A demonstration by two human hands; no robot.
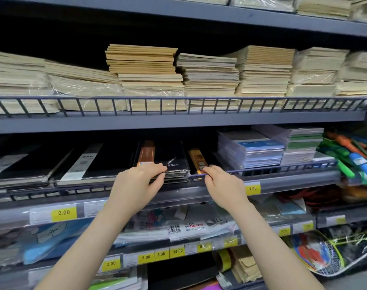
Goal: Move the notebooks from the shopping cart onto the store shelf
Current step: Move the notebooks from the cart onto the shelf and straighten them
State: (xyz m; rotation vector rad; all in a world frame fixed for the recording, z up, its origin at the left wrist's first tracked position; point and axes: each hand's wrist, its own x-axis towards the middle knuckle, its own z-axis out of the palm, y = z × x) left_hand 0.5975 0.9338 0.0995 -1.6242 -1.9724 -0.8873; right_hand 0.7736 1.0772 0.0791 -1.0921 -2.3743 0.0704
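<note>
A stack of black notebooks (pixel 174 158) with an orange band lies on the middle store shelf (pixel 283 181), behind its wire rail. My left hand (pixel 136 181) grips the front edge of this stack, fingers over the top cover and thumb under. My right hand (pixel 220 183) pinches the front end of a neighbouring black notebook with a gold band (pixel 196 158), right at the wire rail. The shopping cart is out of view.
More black notebooks (pixel 90 162) lie to the left and blue and green pads (pixel 260 147) to the right. Tan exercise-book stacks (pixel 144 70) fill the shelf above. Price tags (pixel 63 213), wrapped goods, skipping ropes (pixel 354 155) and rackets (pixel 316 254) lie below and right.
</note>
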